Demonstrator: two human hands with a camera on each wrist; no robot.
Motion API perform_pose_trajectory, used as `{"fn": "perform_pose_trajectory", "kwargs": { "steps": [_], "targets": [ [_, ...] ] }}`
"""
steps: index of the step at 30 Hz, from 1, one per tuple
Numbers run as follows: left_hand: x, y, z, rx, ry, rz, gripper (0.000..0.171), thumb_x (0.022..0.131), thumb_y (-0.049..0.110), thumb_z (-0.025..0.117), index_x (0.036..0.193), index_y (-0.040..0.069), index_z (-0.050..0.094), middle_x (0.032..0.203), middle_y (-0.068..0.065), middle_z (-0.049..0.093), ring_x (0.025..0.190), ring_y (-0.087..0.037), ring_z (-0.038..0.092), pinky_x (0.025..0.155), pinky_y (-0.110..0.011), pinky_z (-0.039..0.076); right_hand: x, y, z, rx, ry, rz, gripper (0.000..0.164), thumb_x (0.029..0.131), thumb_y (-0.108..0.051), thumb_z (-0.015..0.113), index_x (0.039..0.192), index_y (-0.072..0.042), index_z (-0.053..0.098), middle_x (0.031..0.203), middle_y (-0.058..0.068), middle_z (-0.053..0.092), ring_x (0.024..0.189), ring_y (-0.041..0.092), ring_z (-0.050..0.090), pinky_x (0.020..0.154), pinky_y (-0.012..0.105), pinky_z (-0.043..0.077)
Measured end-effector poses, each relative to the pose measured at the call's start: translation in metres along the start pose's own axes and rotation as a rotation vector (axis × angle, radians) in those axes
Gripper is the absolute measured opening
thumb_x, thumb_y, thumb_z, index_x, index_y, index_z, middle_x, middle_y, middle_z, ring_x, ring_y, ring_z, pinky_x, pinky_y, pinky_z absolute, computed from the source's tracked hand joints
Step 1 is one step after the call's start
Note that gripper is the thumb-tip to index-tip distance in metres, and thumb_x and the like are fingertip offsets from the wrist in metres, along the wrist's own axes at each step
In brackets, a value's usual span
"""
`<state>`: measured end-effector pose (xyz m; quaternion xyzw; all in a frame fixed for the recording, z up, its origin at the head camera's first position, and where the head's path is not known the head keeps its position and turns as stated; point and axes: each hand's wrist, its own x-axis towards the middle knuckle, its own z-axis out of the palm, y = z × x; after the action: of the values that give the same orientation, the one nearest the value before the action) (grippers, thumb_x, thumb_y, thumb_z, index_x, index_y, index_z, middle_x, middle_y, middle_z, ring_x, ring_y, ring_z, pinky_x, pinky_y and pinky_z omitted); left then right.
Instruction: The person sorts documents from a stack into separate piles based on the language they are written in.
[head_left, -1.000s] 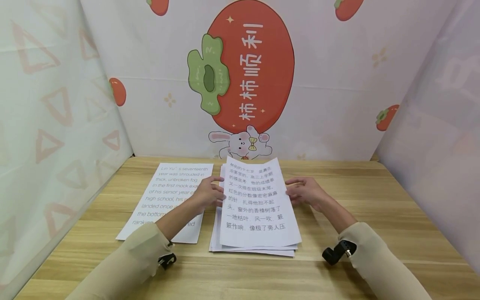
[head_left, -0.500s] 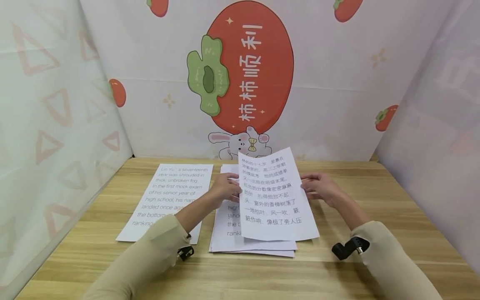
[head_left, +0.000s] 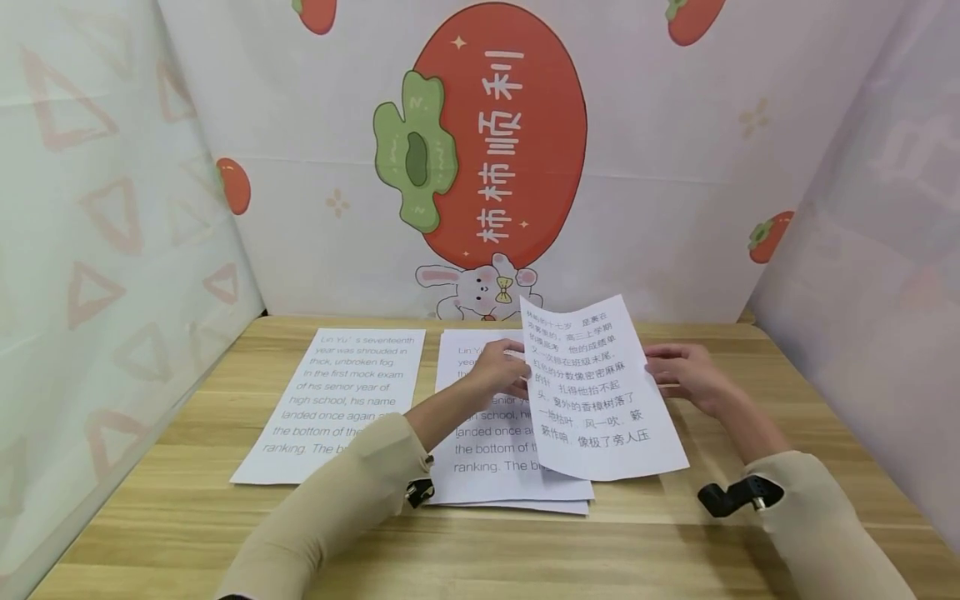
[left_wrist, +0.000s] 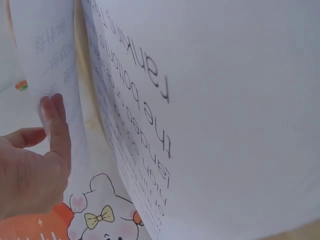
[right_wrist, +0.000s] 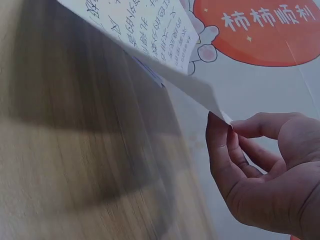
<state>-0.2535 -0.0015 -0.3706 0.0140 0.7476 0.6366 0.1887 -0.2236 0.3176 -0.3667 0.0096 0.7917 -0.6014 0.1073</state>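
A sheet of paper [head_left: 592, 400] printed with Chinese characters is held up off the table, bowed and tilted a little. My left hand [head_left: 501, 371] pinches its left edge, and my right hand [head_left: 690, 377] pinches the right edge. In the right wrist view the thumb and fingertips of the right hand [right_wrist: 265, 170] meet on the paper's edge. The left wrist view shows the left hand [left_wrist: 40, 155] with thumb and fingers at the sheet's edge. Below and left of the held sheet lies a stack of papers [head_left: 495, 479] with English text, partly covered by it and my left arm.
Another English-printed sheet [head_left: 345, 392] lies at the left of the wooden table [head_left: 555, 558], partly behind my left sleeve. A white backdrop [head_left: 660, 250] with persimmon and rabbit drawings stands at the table's back edge, with printed side walls at left and right.
Both hands have carried the Chinese-printed sheet up and to the right, off the stack. More of the English text on the stack's top page now shows.
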Motion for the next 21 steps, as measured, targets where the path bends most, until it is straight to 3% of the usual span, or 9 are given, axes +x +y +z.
{"fn": "perform_pose_trajectory", "kwargs": {
  "steps": [6, 9, 15, 21],
  "targets": [
    [0.001, 0.005, 0.018, -0.004, -0.077, -0.049, 0.055, 0.099, 0.008, 0.060, 0.152, 0.003, 0.045, 0.114, -0.018, 0.069, 0.084, -0.028, 0.076, 0.071, -0.033, 0.066, -0.004, 0.007, -0.023, -0.007, 0.021, -0.008, 0.056, 0.106, -0.009, 0.057, 0.149, 0.018, 0.035, 0.097, -0.014, 0.068, 0.087, 0.005, 0.069, 0.074, 0.025, 0.062],
    [0.003, 0.006, 0.027, -0.013, -0.111, -0.069, 0.046, 0.101, 0.009, 0.058, 0.146, -0.001, 0.051, 0.119, -0.016, 0.065, 0.088, -0.027, 0.074, 0.072, -0.032, 0.065, -0.006, 0.010, -0.031, -0.022, 0.026, -0.008, 0.056, 0.106, -0.010, 0.056, 0.149, 0.018, 0.035, 0.097, -0.015, 0.068, 0.088, 0.005, 0.068, 0.076, 0.026, 0.062],
    [0.008, 0.009, 0.043, -0.064, -0.177, -0.095, 0.032, 0.101, 0.010, 0.056, 0.129, -0.005, 0.061, 0.115, -0.014, 0.062, 0.095, -0.028, 0.072, 0.077, -0.032, 0.065, -0.010, 0.017, -0.043, -0.054, 0.037, 0.014, 0.059, 0.107, -0.013, 0.056, 0.152, 0.017, 0.032, 0.099, -0.016, 0.067, 0.090, 0.005, 0.068, 0.079, 0.026, 0.062],
    [0.011, 0.010, 0.058, -0.097, -0.162, -0.119, 0.026, 0.097, 0.007, 0.062, 0.120, -0.006, 0.064, 0.108, -0.014, 0.061, 0.092, -0.029, 0.071, 0.075, -0.032, 0.065, -0.010, 0.021, -0.051, -0.057, 0.037, 0.023, 0.059, 0.106, -0.012, 0.057, 0.151, 0.018, 0.032, 0.096, -0.017, 0.068, 0.088, 0.005, 0.068, 0.077, 0.026, 0.062]
  ]
}}
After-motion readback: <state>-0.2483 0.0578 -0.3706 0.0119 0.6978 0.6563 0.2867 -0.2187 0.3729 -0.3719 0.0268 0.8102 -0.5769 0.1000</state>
